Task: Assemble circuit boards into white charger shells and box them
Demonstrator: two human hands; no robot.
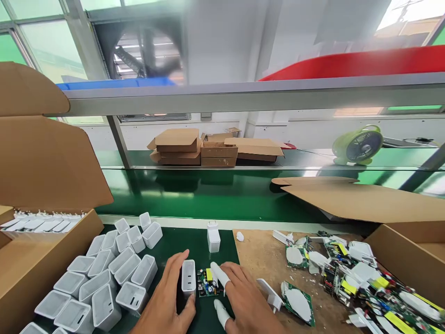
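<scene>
My left hand (170,294) holds a white plastic charger housing (188,273) between thumb and fingers, its slotted end facing up. Just right of the housing lies a small green circuit board (207,282) with a yellow-wrapped part, on the dark green mat. My right hand (239,297) wears white finger covers on thumb and index finger. Those two fingers are spread apart, the index tip at the board's right edge and the thumb tip below it. Another white charger piece (213,239) stands upright farther back on the mat.
Several white housings (104,264) crowd the mat at left, beside an open carton (69,250) of white parts. On the right, a brown board (257,260) bears a heap of circuit boards (361,278) next to another carton (410,250). A green conveyor belt (208,199) runs behind.
</scene>
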